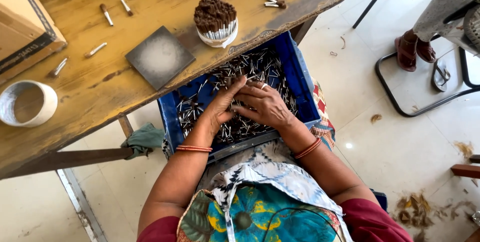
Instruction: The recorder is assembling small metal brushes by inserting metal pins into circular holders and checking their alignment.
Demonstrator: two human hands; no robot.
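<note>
resting in the blue crate (pixel 300 79), left hand (pixel 220 104) and right hand (pixel 265 104) lie half-curled on loose sticks (pixel 260 67); grip unclear

Maroon sleeves, orange bangles, perhaps a ring

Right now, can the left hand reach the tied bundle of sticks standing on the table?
Probably yes. The left hand is in the blue crate, and the bundle stands near the table edge just above it, with nothing between them.
</note>
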